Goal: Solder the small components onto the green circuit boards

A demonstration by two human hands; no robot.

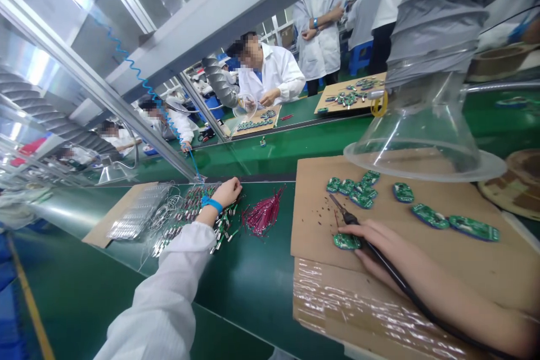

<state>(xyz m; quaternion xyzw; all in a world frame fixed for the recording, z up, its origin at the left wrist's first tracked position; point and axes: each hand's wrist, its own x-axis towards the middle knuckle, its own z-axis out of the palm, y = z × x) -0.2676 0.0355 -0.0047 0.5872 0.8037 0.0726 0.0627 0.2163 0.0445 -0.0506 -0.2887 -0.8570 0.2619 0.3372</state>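
Note:
My right hand (371,239) is shut on a black soldering iron (352,223), whose tip points away over a brown cardboard sheet (379,230) and whose cable trails down past my forearm. My fingertips rest beside a green circuit board (346,241). Several more green boards (430,216) lie scattered across the cardboard, with small dark specks near the iron's tip. My left hand (226,193), with a blue wrist strap (211,204) and a white sleeve, rests at the far edge of a heap of wired components (198,214). Its fingers are curled, and I cannot tell whether they grip anything.
A clear plastic fume hood (422,146) with a grey ribbed duct hangs over the cardboard. A bundle of magenta wires (264,214) and a clear plastic tray (137,212) lie on the green bench. Co-workers in white coats stand and sit beyond a metal rail.

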